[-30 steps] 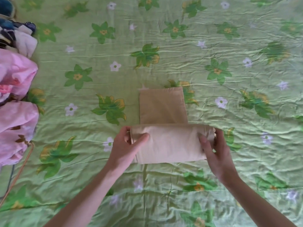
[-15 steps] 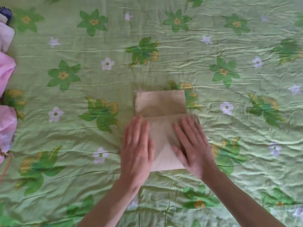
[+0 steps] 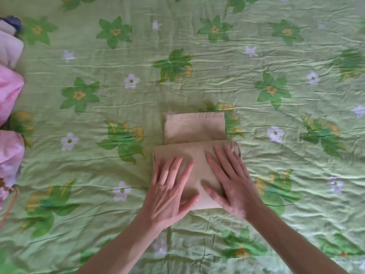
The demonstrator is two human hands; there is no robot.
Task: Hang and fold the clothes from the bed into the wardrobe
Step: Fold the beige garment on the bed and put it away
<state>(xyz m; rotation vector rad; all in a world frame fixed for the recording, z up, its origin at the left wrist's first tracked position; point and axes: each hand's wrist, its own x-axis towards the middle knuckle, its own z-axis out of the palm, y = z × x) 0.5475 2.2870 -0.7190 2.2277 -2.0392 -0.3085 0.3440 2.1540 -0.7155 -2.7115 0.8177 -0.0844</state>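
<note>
the green flowered bedspread point(image 3: 296, 175) fills the view, with pink clothes point(image 3: 9, 95) heaped at its left edge. no basket or wardrobe shows, so nothing sits in any container. near the middle lies the beige garment point(image 3: 194, 128); a second ago both hands gripped the ends of its near fold, and now the left hand point(image 3: 169, 192) and right hand point(image 3: 235, 182) lie flat on it, fingers straight, pressing, grasping nothing. the fold looks nearly done, though the garment is not yet put away.

Matt beige cloth point(image 3: 194, 128); glossy bedspread point(image 3: 276, 175).
</note>
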